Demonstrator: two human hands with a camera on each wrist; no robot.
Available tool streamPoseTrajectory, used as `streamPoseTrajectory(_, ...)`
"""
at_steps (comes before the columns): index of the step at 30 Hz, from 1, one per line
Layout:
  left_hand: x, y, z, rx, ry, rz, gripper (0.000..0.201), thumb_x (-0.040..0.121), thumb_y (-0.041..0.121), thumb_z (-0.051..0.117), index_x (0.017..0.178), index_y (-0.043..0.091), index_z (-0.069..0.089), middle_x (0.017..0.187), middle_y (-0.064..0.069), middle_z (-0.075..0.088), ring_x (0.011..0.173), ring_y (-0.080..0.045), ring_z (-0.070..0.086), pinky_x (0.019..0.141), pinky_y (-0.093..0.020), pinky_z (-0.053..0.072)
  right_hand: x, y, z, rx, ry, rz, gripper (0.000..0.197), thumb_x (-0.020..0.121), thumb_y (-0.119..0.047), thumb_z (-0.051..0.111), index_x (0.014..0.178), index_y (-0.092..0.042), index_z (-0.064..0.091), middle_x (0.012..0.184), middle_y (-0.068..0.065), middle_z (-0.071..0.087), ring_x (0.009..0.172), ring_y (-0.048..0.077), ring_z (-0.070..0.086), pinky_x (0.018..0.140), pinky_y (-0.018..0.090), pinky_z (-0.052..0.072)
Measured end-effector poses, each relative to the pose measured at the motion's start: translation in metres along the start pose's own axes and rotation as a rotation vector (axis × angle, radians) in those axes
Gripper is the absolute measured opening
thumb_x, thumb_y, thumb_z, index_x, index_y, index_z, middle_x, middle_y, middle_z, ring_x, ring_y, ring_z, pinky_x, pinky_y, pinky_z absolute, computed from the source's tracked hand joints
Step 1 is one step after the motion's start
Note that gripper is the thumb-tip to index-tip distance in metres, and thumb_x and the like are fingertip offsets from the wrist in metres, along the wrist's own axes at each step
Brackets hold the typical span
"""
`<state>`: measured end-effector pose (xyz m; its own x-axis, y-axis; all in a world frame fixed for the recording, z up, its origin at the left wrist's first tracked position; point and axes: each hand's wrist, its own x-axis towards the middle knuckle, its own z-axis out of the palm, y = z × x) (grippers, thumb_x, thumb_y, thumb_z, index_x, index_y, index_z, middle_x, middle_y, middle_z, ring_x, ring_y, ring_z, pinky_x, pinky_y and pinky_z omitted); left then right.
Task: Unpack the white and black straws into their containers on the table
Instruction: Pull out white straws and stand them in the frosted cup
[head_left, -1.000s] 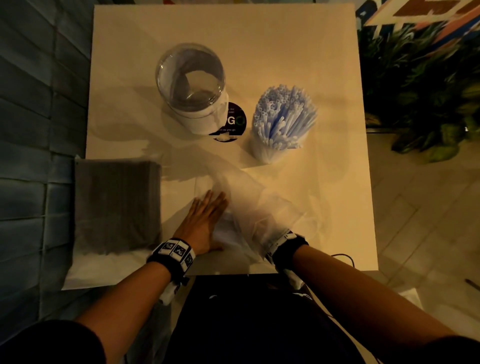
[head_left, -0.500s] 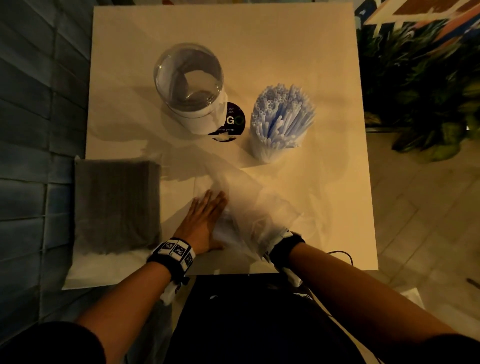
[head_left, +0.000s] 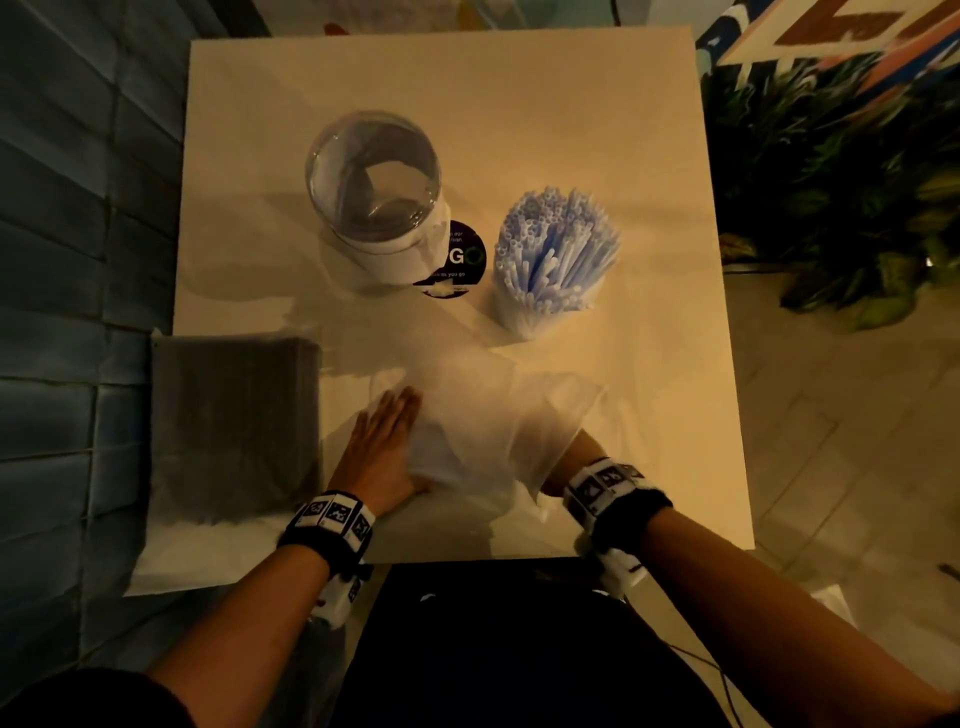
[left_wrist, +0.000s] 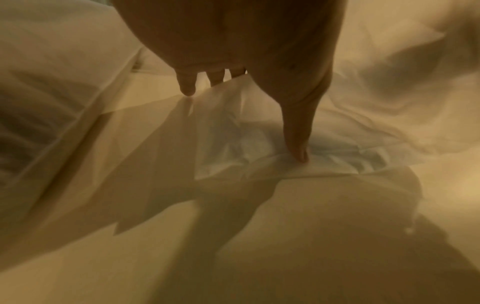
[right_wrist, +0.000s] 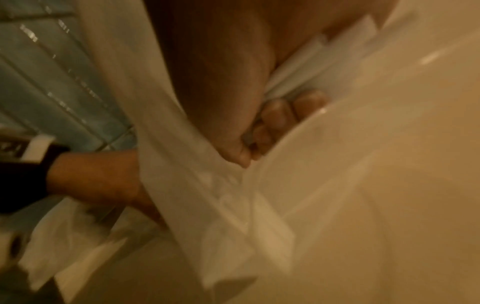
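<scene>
The only writing I can read is on a round black sticker (head_left: 456, 260) stuck flat on the table (head_left: 519, 104): a large "G" and, below it, small white letters "as you go"; the rest is hidden behind the jar or too small. That jar is a clear, round container (head_left: 375, 179) with a white band at its base, standing upright just left of the sticker. To the right of the sticker a dense bundle of white straws (head_left: 558, 249) stands upright, fanned out at the top like a brush, thin tubes with open round ends.

At the table's left edge lies a flat rectangular pack of dark straws (head_left: 234, 426) in a filmy wrapper, partly overhanging the edge.

Near me, a thin, translucent plastic bag (head_left: 498, 415) lies crumpled and creased on the smooth, pale tabletop. My left hand (head_left: 382, 447) lies flat on the bag with straight fingers (left_wrist: 188, 86) and the thumb (left_wrist: 298, 144) pressing the film down, gripping nothing. My right hand (right_wrist: 233, 92) is inside the bag, covered by the film in the head view; in the right wrist view its fingers curl and clench a fold of white plastic against the palm.
</scene>
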<state>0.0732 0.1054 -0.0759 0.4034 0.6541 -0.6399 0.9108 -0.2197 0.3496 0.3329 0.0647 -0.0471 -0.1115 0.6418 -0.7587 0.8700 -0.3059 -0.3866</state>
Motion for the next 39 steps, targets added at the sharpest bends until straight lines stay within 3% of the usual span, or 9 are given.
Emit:
streamPoseTrajectory(5,-0.001,-0.003,-0.005,-0.022,0.041,-0.05,0.123,0.077,0.066,0.07,0.158,0.024,-0.012,0.166,0.005,-0.015,0.153,-0.016,-0.013,0.123,-0.038,-0.006,-0.037,0.021,-0.045,-0.214,0.131,0.013,0.028,0.098,-0.039,0.047,0.104,-0.018,0.065,0.1,0.005,0.068,0.09,0.028,0.065,0.069,0.032,0.042)
streamPoseTrajectory(12,0.002,-0.003,-0.014,0.017,0.007,-0.059,0.123,0.076,0.071,0.067,0.159,0.023,-0.01,0.167,0.0,-0.01,0.154,-0.018,-0.007,0.125,-0.046,0.002,-0.079,0.099,-0.058,0.075,0.318,0.146,0.017,0.094,-0.039,0.061,0.092,-0.025,0.07,0.071,-0.002,0.064,0.066,0.021,0.062,0.06,0.033,0.046)
streamPoseTrajectory(17,-0.002,0.012,-0.04,-0.138,0.071,-0.031,0.125,0.06,0.083,0.07,0.157,0.029,0.012,0.162,0.003,0.025,0.148,-0.023,0.025,0.12,-0.051,0.023,-0.112,0.117,-0.065,0.306,0.526,0.189,0.033,0.093,-0.024,0.066,0.063,-0.029,0.054,0.051,-0.006,0.056,0.045,0.009,0.053,0.046,0.025,0.034)
streamPoseTrajectory(20,-0.013,0.043,-0.069,-0.422,0.177,0.04,0.112,0.057,0.079,0.076,0.15,0.036,0.031,0.146,0.017,0.046,0.133,-0.007,0.045,0.112,-0.039,0.04,-0.123,0.088,-0.073,0.451,0.588,0.028,0.036,0.092,-0.019,0.067,0.061,-0.029,0.051,0.042,-0.009,0.047,0.038,0.005,0.049,0.04,0.014,0.033)
streamPoseTrajectory(22,-0.024,0.076,-0.091,-0.739,0.13,0.171,0.098,0.061,0.066,0.083,0.144,0.035,0.041,0.139,0.019,0.054,0.128,0.0,0.051,0.111,-0.036,0.042,-0.121,0.057,-0.077,0.519,0.562,-0.087,0.035,0.091,-0.025,0.066,0.06,-0.027,0.049,0.043,-0.01,0.044,0.038,0.006,0.047,0.04,0.015,0.033)
streamPoseTrajectory(27,-0.036,0.151,-0.134,-1.401,-0.009,0.401,0.088,0.065,0.053,0.088,0.13,0.008,0.049,0.122,-0.013,0.068,0.12,-0.033,0.062,0.101,-0.046,0.049,-0.09,-0.024,-0.083,0.532,0.45,-0.406,0.037,0.093,-0.039,0.061,0.062,-0.028,0.043,0.048,-0.008,0.04,0.043,0.007,0.035,0.047,0.016,0.025)
streamPoseTrajectory(30,-0.038,0.17,-0.156,-1.589,0.062,0.454,0.044,0.072,0.046,0.085,0.088,0.013,0.062,0.072,-0.009,0.062,0.069,-0.026,0.061,0.075,-0.04,0.051,-0.069,-0.054,-0.084,0.522,0.403,-0.57,0.021,0.095,-0.037,0.062,0.082,-0.021,0.06,0.063,-0.004,0.057,0.051,0.007,0.048,0.053,0.023,0.037)
streamPoseTrajectory(33,-0.039,0.173,-0.174,-1.68,0.142,0.515,0.047,0.086,0.041,0.072,0.055,0.021,0.043,0.046,0.006,0.032,0.042,-0.01,0.029,0.057,-0.027,0.037,-0.064,-0.06,-0.093,0.615,0.342,-0.598,0.03,0.09,-0.033,0.07,0.085,-0.004,0.063,0.064,-0.003,0.052,0.051,0.004,0.04,0.054,0.022,0.032)
streamPoseTrajectory(39,-0.046,0.171,-0.197,-1.818,0.252,0.741,0.045,0.096,0.026,0.051,0.053,0.024,0.039,0.045,0.006,0.026,0.04,-0.005,0.027,0.051,-0.026,0.029,-0.064,-0.049,-0.098,1.656,0.079,-0.493,0.067,0.081,-0.071,0.056,0.093,-0.005,0.059,0.072,0.016,0.058,0.055,0.027,0.056,0.051,0.03,0.044)
